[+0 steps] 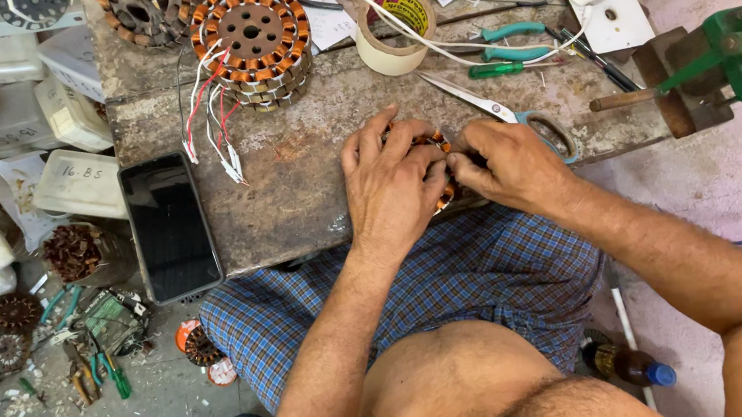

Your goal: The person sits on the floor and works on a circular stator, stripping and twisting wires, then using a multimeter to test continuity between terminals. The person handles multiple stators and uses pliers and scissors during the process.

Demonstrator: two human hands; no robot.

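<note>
Gripping a small round copper-wound stator (433,142) at the front edge of the worn grey stone bench (308,179), both hands close together over the part and hide most of it. The left hand (392,186) lies flat across the top, fingers spread, pressing the stator down. The right hand (511,163) pinches at its right side, fingertips curled in against the windings; what they hold cannot be made out.

For sound work at this stage:
- Keep the left palm weighted on the core so it cannot rotate or slide off the bench edge
- Work the right fingertips one slot at a time, seating wire without kinking it or scraping its enamel
- Leave the steel scissors with blue handles (513,109), lying just behind the right hand, within reach but clear of the coils

A larger finished stator with orange coils and white leads (253,40) stands well behind the hands. A black phone (168,227) rests at the bench's left side, apart from the work
</note>
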